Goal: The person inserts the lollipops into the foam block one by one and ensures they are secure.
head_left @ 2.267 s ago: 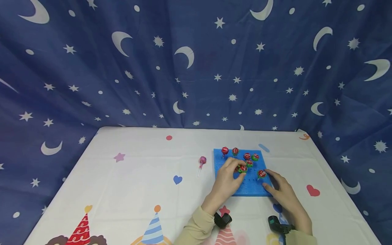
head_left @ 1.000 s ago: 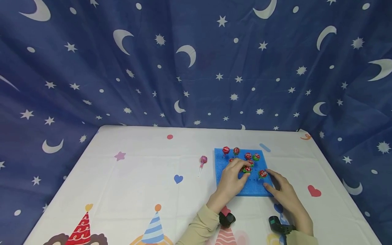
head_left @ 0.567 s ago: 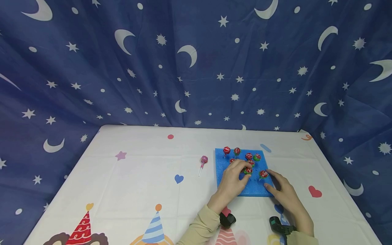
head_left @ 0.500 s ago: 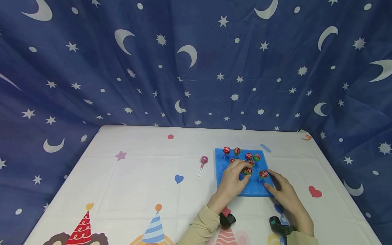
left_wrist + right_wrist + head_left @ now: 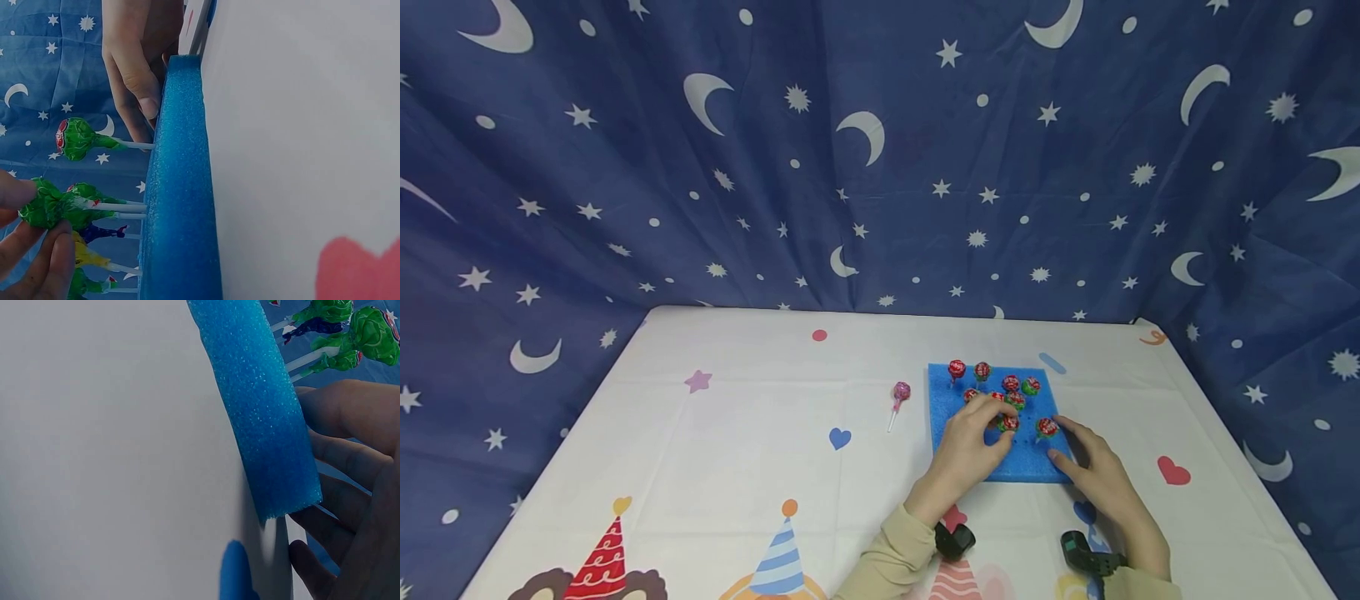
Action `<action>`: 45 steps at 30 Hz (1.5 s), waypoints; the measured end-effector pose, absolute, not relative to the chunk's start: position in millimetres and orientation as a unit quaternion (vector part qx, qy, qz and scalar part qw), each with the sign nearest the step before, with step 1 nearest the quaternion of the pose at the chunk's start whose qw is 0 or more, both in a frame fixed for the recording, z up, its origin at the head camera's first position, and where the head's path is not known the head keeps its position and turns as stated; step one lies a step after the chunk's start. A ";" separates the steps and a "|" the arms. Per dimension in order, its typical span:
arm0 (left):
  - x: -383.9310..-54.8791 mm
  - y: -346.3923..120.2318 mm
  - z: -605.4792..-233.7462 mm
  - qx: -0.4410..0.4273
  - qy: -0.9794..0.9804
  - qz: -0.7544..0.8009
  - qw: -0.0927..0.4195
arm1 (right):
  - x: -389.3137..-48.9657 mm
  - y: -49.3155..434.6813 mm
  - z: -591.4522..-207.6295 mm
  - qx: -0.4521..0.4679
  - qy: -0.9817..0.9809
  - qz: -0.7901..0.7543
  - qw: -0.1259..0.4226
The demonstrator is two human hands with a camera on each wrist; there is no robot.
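Thumb and fingers of my left hand (image 5: 966,446) pinch the wrapped head of a lollipop (image 5: 44,203), green underneath and red on top. Its white stick reaches the face of the blue foam board (image 5: 1026,462) in the left wrist view. Several other lollipops stand upright in the board, mostly toward its back and middle. One lollipop (image 5: 1047,427) stands alone by the right edge, near my right fingertips. My right hand (image 5: 1101,475) rests against that edge, fingers relaxed, with the thumb over the top face and the other fingers along the side in the right wrist view.
A pink lollipop (image 5: 901,392) lies on the white patterned tablecloth (image 5: 760,417), left of the board. A dark blue curtain (image 5: 880,167) with moons and stars hangs behind the table. Each wrist wears a black camera (image 5: 955,542).
Over these seconds my left hand has moved a little to the right with the pinched lollipop, then slightly toward me. My right hand stays at the board's edge.
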State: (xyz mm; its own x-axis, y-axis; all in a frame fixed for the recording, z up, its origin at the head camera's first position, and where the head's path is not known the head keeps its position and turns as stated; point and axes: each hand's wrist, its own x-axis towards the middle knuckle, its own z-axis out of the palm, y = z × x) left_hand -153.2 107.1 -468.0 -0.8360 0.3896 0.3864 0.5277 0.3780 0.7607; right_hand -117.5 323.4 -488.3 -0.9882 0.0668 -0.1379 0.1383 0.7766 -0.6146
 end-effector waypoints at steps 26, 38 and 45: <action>-154.4 109.1 -473.1 -0.286 -0.829 -0.476 0.065 | -116.9 325.1 -489.5 0.050 0.941 -0.331 0.051; -153.3 104.7 -471.0 -0.284 -0.840 -0.461 0.048 | -116.9 324.7 -489.0 0.053 0.940 -0.331 0.058; -152.4 101.8 -470.7 -0.285 -0.858 -0.423 0.058 | -117.6 324.3 -489.8 0.049 0.941 -0.332 0.052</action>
State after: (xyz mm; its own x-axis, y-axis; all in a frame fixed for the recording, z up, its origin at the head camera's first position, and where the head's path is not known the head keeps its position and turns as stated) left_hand -152.4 101.8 -470.7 -0.8304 0.4409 0.3406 0.5387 0.4795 0.6927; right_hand -117.6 324.3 -489.8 -0.9896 0.0582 -0.1312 0.1276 0.7752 -0.6187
